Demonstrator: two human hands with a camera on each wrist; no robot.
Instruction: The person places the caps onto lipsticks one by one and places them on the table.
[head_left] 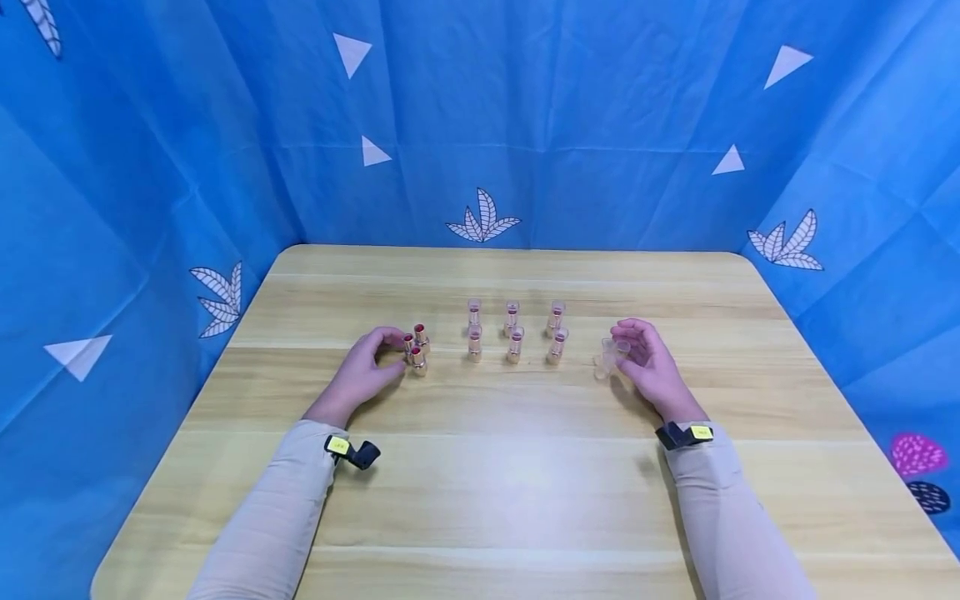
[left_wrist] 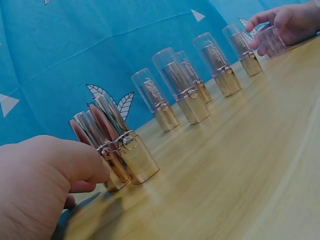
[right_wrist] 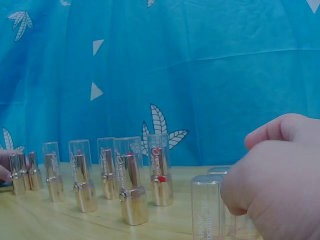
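We observe both forearms reaching forward from the near edge and angled inward, in a pale grey left sleeve [head_left: 273, 508] and a matching right sleeve [head_left: 723, 504], each wrist carrying a black band with a yellow label (left band [head_left: 339, 446]; right band [head_left: 684, 435]). The left hand [head_left: 360, 369] lies low, its thumb and index finger bowed apart in a loose C; just beyond these fingertips, to the right, we find three uncapped lipsticks with gold metallic tubes and red tips [head_left: 417, 360], upright in a tight cluster. We cannot tell whether the fingertips touch them. The right hand [head_left: 654, 367] mirrors this pose, wrist extended, fingers bent and parted from the thumb; a small group of clear, colourless plastic caps [head_left: 607, 354] stands at its fingertips, partly within the gap, and we cannot establish contact there either. Between the two sets of fingers we count six gold lipsticks under transparent caps [head_left: 515, 347], upright in two rows of three. Beneath all fingers extends the pale wood-grain table [head_left: 510, 492]; beyond them hangs a blue cloth with white triangles and leaf motifs [head_left: 600, 117].
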